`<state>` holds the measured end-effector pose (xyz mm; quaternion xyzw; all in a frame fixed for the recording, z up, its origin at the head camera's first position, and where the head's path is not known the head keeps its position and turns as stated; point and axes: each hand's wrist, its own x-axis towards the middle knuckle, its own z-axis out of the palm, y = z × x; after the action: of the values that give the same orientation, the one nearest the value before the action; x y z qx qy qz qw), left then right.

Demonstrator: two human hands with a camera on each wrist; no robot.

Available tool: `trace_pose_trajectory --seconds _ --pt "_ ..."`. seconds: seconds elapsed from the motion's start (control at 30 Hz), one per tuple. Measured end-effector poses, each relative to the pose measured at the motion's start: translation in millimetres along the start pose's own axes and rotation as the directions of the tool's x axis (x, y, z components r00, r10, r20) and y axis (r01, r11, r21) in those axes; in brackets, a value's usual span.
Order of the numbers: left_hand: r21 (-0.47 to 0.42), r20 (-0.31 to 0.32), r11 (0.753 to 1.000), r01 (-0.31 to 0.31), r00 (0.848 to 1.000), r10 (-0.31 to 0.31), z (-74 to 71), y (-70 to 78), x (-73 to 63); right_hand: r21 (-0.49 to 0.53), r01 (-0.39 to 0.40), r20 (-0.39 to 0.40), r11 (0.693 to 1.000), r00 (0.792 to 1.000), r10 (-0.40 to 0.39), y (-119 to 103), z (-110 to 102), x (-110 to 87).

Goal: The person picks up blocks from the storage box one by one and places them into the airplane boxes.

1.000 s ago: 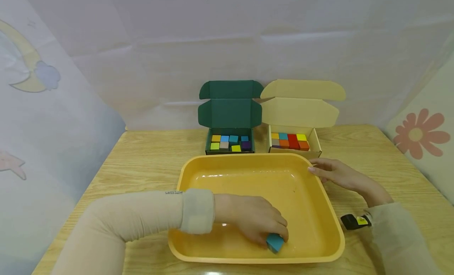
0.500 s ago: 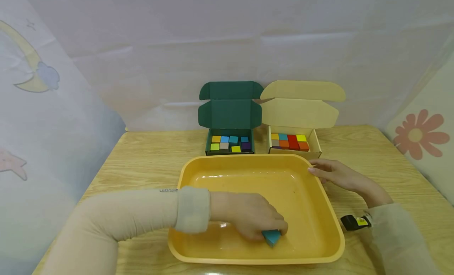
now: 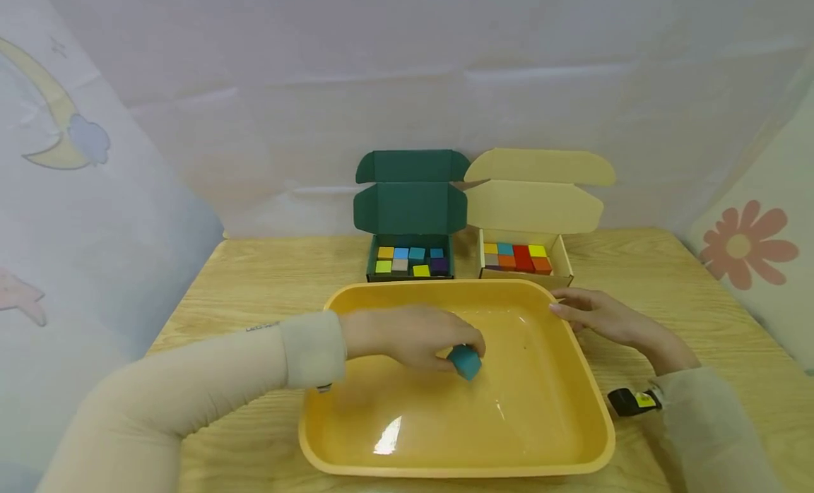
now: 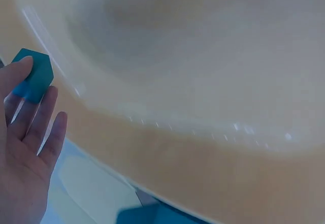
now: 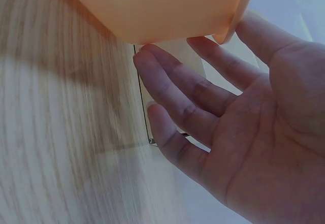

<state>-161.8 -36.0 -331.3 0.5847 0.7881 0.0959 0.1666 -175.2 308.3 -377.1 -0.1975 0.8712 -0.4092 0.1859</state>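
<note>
In the head view my left hand (image 3: 420,337) is over the inside of the yellow plastic tub (image 3: 509,472), pinching a teal cube (image 3: 465,362) between thumb and fingers. The left wrist view shows the thumb across this cube (image 4: 36,76), the fingers behind it and the outer ones spread. At the tub's far right corner, my right hand (image 3: 604,316) holds the rim. From the right wrist, its thumb lies over the tub's rim (image 5: 238,16), with the index finger under it and the other fingers loosely bent below the wall.
Behind the tub stand an open green box (image 3: 413,209) and an open cream box (image 3: 534,205), both with several coloured blocks inside. A black strap (image 3: 629,402) hangs at the right wrist. A wood-grain table (image 3: 254,281) lies beneath, with cloth walls around it.
My left hand has lifted the teal cube from the tub's near part and moved it away from me and slightly left. The right hand stays at the rim.
</note>
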Motion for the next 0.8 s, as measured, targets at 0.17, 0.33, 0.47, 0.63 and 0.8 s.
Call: trace_pose_trajectory --seconds 0.17,0.33,0.47,0.63,0.8 --pt "0.039 -0.097 0.993 0.115 0.989 -0.111 -19.6 -22.9 -14.5 0.005 -0.001 0.005 1.0 1.0 0.001 0 0 0.0" --pt "0.058 -0.161 0.975 0.215 0.966 -0.203 -34.3 -44.9 -29.9 0.006 -0.015 0.007 1.0 1.0 0.015 -1 0 0.1" --pt "0.026 -0.208 0.973 0.23 0.953 -0.22 -41.2 -62.7 -40.3 0.004 -0.018 0.008 1.0 1.0 0.018 -1 0 0.7" --pt "0.024 -0.245 0.954 0.3 0.927 -0.285 -47.1 -83.4 -45.9 0.008 -0.011 0.002 1.0 1.0 0.011 -1 0 0.6" --pt "0.04 -0.248 0.927 0.374 0.902 -0.353 -48.0 -98.4 -48.0 0.007 -0.013 0.002 1.0 1.0 0.013 -1 0 0.6"
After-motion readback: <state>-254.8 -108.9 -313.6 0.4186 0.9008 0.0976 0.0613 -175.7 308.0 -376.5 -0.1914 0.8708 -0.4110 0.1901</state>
